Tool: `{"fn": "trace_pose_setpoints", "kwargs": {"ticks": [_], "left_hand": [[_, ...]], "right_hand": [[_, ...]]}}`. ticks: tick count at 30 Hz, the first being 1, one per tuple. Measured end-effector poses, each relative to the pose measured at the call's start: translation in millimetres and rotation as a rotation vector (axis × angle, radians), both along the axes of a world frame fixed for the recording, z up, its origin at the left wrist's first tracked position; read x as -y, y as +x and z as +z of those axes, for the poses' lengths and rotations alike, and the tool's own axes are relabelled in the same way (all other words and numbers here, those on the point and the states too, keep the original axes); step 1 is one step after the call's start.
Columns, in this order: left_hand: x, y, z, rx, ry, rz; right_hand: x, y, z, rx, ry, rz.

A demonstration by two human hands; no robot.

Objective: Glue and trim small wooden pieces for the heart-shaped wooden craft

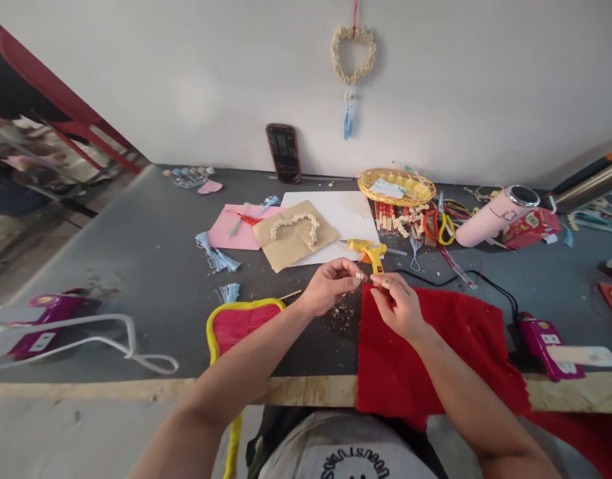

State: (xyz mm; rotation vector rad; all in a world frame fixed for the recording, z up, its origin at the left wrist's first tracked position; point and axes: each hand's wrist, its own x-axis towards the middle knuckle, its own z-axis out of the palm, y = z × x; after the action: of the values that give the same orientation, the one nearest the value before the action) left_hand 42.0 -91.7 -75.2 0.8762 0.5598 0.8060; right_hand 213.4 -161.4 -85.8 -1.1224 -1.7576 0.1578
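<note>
My left hand (330, 286) pinches a small cream-coloured piece (360, 275) between thumb and fingertips. Close beside it on the right, my right hand (400, 307) has its thumb and finger drawn together; whatever they grip is too small to make out. Just beyond both hands lies a yellow hot glue gun (368, 249). Crumbs (343, 316) are scattered on the dark tabletop below the fingers. Under my right hand spreads a red cloth (436, 359). Farther off, a curved strand of cream pieces (296, 223) rests on brown paper (281, 253).
Behind stand a wicker basket (420, 193), scissors (443, 226), a pink bottle (495, 216) and a leaning phone (285, 154). Blue tassels (217, 256) lie left. Purple power strips (548, 346) sit at both sides, with a black cord (490, 283). A heart wreath (353, 56) hangs on the wall.
</note>
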Motion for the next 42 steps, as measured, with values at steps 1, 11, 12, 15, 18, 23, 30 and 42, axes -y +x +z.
{"fn": "trace_pose_setpoints", "kwargs": {"ticks": [1,11,12,15,18,23,30,42], "left_hand": [[-1,-2,4.1,0.002,0.020,0.026],[-11,-59,15.2,-0.306,0.330,0.165],[-12,-67,14.3,-0.377,0.383,0.204],[-18,-91,9.9,-0.602,0.525,0.337],[-30,-114,4.6,-0.837,0.629,0.400],[-53,-143,-1.0,-0.950,0.603,0.557],[-75,-156,-14.7,-1.179,0.578,0.568],[-90,-144,-15.2,-1.372,0.661,0.571]], "right_hand": [[0,0,-0.1,0.003,0.005,0.002],[1,2,-4.2,0.015,-0.004,0.017],[1,2,-4.2,0.015,-0.003,0.020],[1,1,-4.4,0.023,-0.009,0.034],[1,1,-5.1,0.041,-0.023,0.037],[0,2,-7.2,0.046,-0.042,0.040],[0,1,-11.0,0.052,-0.086,0.048],[-1,1,-8.3,0.059,-0.062,0.073]]}}
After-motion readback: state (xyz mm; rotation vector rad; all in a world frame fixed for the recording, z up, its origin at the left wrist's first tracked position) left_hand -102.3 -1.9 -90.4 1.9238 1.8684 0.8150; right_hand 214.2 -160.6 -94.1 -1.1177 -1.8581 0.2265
